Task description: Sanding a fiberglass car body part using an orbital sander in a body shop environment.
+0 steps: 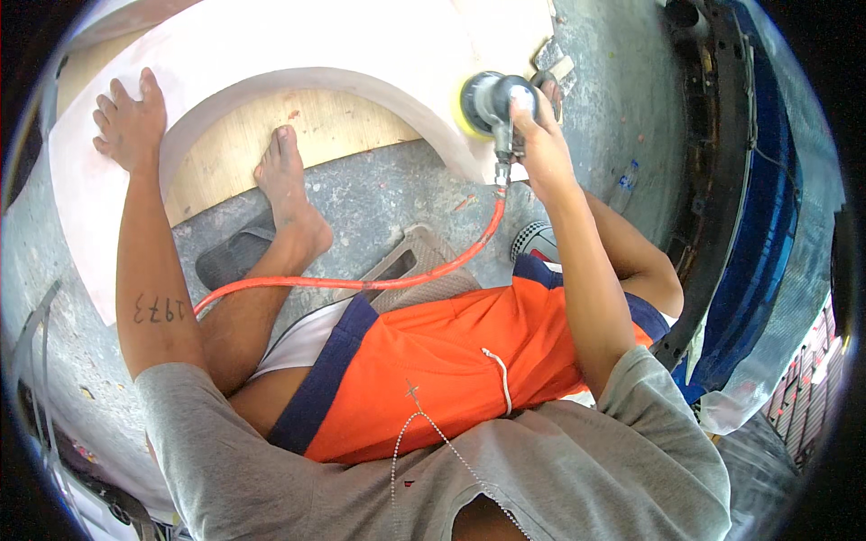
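Note:
A large white panel (pixel 307 41) with a wide arched cut-out lies in front of me. My left hand (pixel 133 122) rests flat on its left end, fingers spread, beside the arch. At the panel's right end, my right hand (pixel 544 149) is wrapped round the body of an air sander (pixel 492 101). The sander is tilted up on edge, and its yellow-rimmed pad faces the white surface; whether the two touch, I cannot tell. From the sander's handle an orange air hose (pixel 406 281) runs down and left across my legs.
Under the panel is a plywood board (pixel 225 162) on the grey concrete floor (pixel 622 117). My bare foot stands at the board's edge, near a dark sandal (pixel 230 261). A beige plastic piece (pixel 428 248) lies below the hose. Long dark and blue parts (pixel 753 270) line the right side.

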`<act>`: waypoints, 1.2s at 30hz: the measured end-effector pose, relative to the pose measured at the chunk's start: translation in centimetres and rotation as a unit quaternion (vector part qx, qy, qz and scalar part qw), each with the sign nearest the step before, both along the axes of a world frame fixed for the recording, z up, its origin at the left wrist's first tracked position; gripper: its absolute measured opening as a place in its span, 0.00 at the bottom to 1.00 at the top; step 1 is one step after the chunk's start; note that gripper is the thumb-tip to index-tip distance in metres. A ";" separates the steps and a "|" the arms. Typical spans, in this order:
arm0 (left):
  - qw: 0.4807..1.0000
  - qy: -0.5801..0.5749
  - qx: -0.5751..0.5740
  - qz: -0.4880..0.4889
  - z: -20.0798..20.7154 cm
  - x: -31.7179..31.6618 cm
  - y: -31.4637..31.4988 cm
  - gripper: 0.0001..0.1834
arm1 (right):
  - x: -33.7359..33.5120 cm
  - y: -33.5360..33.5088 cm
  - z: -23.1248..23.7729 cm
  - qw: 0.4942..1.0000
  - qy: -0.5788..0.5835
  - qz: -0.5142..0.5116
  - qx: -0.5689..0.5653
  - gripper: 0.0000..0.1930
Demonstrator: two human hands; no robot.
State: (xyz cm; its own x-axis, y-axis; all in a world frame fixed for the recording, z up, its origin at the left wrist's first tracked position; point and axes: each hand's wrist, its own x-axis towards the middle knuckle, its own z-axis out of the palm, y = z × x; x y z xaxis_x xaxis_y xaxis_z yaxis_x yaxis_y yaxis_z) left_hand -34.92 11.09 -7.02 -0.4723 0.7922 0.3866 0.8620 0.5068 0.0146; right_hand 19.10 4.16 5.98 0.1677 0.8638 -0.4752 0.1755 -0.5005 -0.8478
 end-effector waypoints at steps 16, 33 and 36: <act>1.000 -0.018 -0.019 0.002 0.1 0.0 0.1 0.42 | 0.1 -3.0 0.0 0.999 -0.019 0.036 -0.004 0.25; 1.000 -0.012 -0.007 0.010 0.8 1.0 -0.1 0.43 | -6.4 4.4 0.4 0.990 -0.056 0.126 0.002 0.35; 0.999 -0.037 -0.011 0.012 1.1 1.2 -0.2 0.42 | -8.2 5.2 0.1 0.982 -0.068 0.166 0.054 0.31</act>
